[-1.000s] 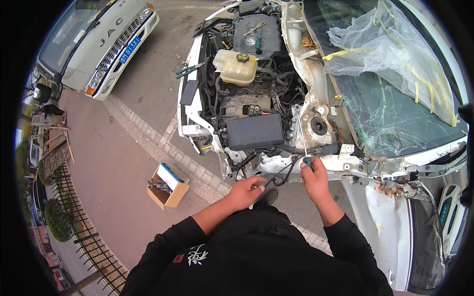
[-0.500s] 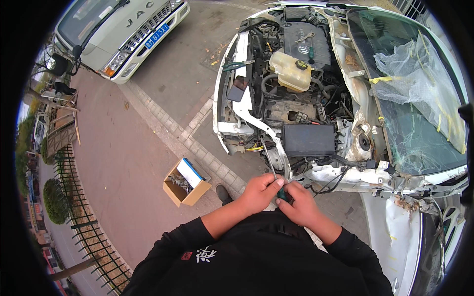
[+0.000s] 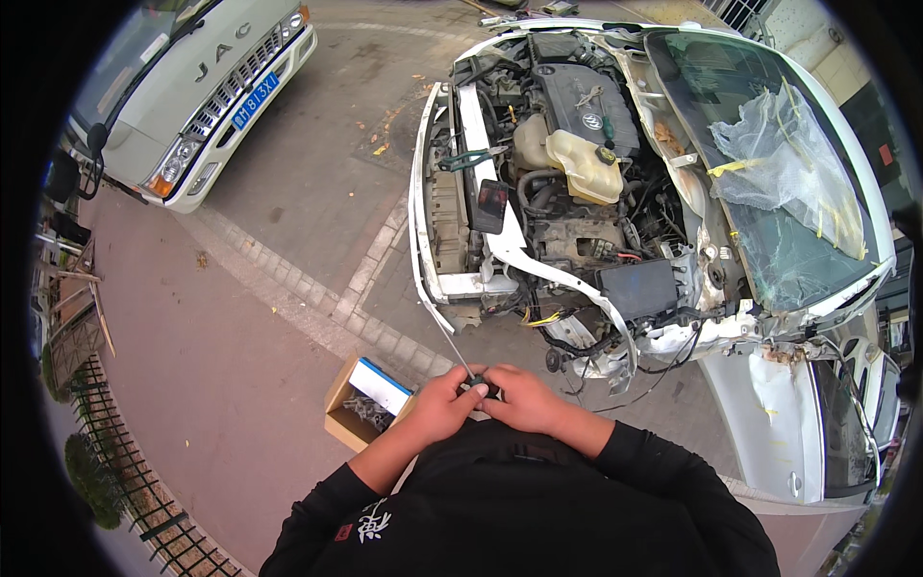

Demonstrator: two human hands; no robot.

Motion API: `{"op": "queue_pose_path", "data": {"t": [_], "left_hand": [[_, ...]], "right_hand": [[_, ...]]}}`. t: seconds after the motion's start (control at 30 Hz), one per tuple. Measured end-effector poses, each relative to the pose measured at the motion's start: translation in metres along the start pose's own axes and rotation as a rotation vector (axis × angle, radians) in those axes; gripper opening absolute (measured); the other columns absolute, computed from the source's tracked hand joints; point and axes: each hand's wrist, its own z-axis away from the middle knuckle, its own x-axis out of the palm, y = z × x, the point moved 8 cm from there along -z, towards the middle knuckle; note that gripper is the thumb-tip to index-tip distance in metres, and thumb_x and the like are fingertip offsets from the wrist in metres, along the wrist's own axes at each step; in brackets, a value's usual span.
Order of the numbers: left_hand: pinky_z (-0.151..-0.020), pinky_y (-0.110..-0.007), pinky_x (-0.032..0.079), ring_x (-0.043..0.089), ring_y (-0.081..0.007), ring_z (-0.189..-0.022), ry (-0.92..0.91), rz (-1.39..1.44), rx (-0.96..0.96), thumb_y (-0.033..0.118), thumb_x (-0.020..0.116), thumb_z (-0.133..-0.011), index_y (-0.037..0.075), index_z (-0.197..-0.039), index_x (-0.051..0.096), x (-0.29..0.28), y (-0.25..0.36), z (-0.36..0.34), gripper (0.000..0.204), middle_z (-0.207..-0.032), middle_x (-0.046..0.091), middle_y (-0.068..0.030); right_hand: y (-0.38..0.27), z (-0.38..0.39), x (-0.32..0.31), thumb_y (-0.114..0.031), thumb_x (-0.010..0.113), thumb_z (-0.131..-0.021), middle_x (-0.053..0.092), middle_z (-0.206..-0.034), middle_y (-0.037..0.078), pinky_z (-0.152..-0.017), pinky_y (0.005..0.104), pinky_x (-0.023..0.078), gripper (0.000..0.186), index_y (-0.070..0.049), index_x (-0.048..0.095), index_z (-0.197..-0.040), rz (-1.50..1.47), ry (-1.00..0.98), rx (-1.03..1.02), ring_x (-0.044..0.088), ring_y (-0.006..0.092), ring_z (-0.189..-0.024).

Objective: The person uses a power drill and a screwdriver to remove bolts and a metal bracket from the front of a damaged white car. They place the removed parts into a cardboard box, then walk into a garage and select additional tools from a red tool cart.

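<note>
My hands meet in front of my body, holding a screwdriver with a long thin metal shaft and a dark handle. My left hand is closed around the shaft end of the handle. Against it, my right hand grips the handle too, and the fingers of both cover most of it. The shaft points up and left, past the front corner of a white car whose front is stripped and whose engine bay is exposed. A loose white metal strip hangs at its near corner, with wires around it.
Pliers and a phone lie on the front crossmember. A green-handled tool rests on the engine cover. A cardboard box with metal parts stands left of me. A light truck is parked at upper left.
Both hands and the screwdriver have moved left, away from the car's near corner. My view has shifted, and the hanging strip now lies to the right of my hands.
</note>
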Motion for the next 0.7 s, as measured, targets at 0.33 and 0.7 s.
{"op": "queue_pose_path", "data": {"t": [0.33, 0.7], "left_hand": [[-0.09, -0.037, 0.057, 0.072, -0.0185, -0.099, 0.484, 0.0, -0.145, 0.016, 0.068, -0.113, 0.001, -0.125, 0.064, -0.114, -0.128, 0.011, 0.02, -0.106, 0.077, -0.0121], [-0.096, -0.048, 0.06, 0.078, -0.0393, -0.111, 1.19, 0.113, -0.922, 0.028, 0.08, -0.101, 0.005, -0.131, 0.072, -0.13, -0.336, 0.205, 0.039, -0.116, 0.081, -0.0199]], "right_hand": [[0.057, -0.061, 0.01, -0.029, 0.079, -0.101, 0.075, -0.095, 0.015, -0.078, 0.0431, 0.058, 0.037, -0.001, 0.071, -0.123, -0.075, -0.164, 0.253, 0.072, 0.0298, -0.084], [0.096, -0.167, 0.005, -0.02, 0.078, -0.101, 0.074, -0.095, 0.014, -0.078, 0.0383, 0.057, 0.032, 0.002, 0.07, -0.123, 0.148, -0.515, 0.217, 0.069, 0.023, -0.082]]}}
